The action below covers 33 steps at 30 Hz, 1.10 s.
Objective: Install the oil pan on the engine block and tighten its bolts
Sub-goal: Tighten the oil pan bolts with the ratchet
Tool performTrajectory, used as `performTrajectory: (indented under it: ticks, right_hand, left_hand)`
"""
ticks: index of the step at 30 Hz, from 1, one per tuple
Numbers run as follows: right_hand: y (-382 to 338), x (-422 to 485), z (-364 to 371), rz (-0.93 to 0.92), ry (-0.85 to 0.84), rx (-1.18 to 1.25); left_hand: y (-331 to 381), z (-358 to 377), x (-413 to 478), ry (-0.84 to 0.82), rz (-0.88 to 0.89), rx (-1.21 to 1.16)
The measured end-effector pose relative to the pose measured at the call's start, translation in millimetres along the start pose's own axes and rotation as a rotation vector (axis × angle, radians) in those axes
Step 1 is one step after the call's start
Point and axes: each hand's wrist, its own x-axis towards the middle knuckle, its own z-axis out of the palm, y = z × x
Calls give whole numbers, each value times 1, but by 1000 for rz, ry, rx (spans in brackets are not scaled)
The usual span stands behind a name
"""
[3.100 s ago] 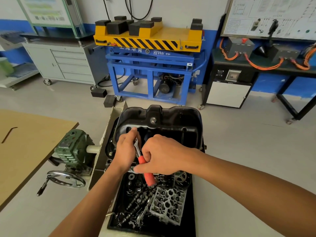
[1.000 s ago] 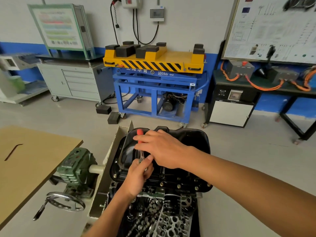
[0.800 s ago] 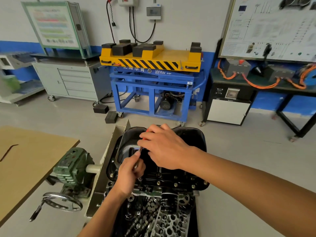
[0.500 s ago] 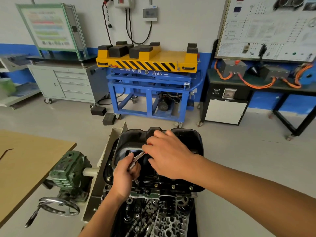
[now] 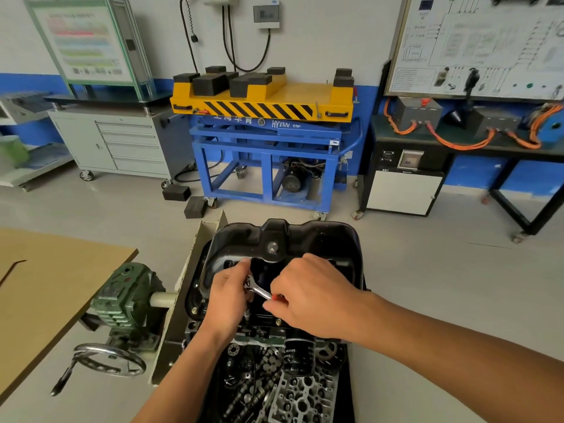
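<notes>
The head view is showing one black oil pan (image 5: 308, 239) sitting on top of the engine block (image 5: 254, 333), one ratchet (image 5: 259, 290) and two hands over the pan's near edge. The left hand (image 5: 227, 297) is curling around the ratchet's head, and the right hand (image 5: 314, 297) is clamping its fingers on the red handle, which is almost wholly hidden. One oil filter (image 5: 298, 355) is hanging just below the pan. The hands are covering most of the pan's near flange, so its bolts cannot be counted.
</notes>
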Motion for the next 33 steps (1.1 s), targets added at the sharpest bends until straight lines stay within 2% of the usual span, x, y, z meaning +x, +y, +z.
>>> performTrajectory:
  ticks: [9,13,21,25,29,33]
  right_hand:
    - [-1,-5,7,12,47,117]
    - [-2,-5,8,-7,11,199]
    - [-6,-1,2,13,-49,203]
    - [3,2,-9,18,-157,136]
    - [15,9,-9,23,-80,-55]
    - [17,17,-3,34,-12,-115]
  left_hand:
    - [8,-1,1,-61,51,102]
    - [12,-1,2,-44,93,78]
    - [11,1,2,-111,114,78]
    - [8,-3,1,-148,21,-25]
    - [3,-7,1,-168,-25,-114]
    - [0,-10,2,-200,10,-132]
